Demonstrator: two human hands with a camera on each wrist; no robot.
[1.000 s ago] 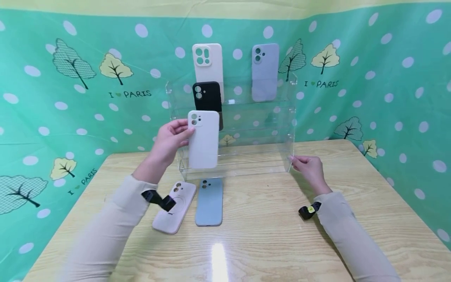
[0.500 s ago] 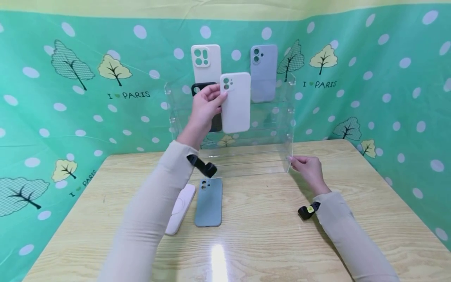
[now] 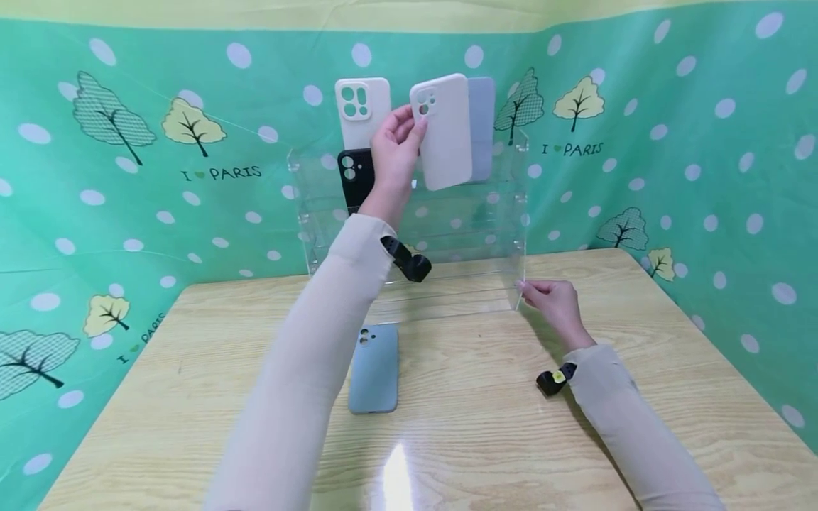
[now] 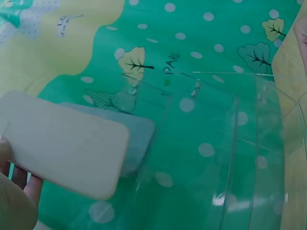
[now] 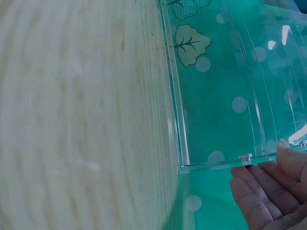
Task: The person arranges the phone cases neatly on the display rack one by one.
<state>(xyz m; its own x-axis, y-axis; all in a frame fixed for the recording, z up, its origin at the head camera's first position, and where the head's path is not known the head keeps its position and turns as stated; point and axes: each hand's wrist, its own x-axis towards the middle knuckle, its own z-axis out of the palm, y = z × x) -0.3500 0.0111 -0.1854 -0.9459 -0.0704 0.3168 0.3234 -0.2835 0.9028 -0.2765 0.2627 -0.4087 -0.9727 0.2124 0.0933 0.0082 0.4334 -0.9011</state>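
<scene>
My left hand (image 3: pixel 395 152) pinches a white phone case (image 3: pixel 447 135) by its left edge, thumb on the back near the camera cutout. The case is slightly tilted and overlaps a lavender-blue phone case (image 3: pixel 483 128) on the top tier of the clear acrylic display rack (image 3: pixel 519 248). In the left wrist view the white case (image 4: pixel 67 143) is before the bluish one (image 4: pixel 142 136), its lower end above the rack's tiers. My right hand (image 3: pixel 554 305) grips the rack's right side panel low down; in the right wrist view its thumb and fingers (image 5: pixel 254 201) lie at the panel's edge.
Another white phone case (image 3: pixel 363 133) with a large camera cutout stands top left in the rack, a black phone case (image 3: pixel 356 181) below it. A blue phone case (image 3: pixel 375 369) lies on the wooden table (image 3: pixel 473 426). A patterned green cloth (image 3: pixel 224 227) hangs behind.
My left hand has carried the white case up and right, from before the lower tiers to before the lavender-blue case. My forearm now hides the pink case on the table. The right hand keeps its grip.
</scene>
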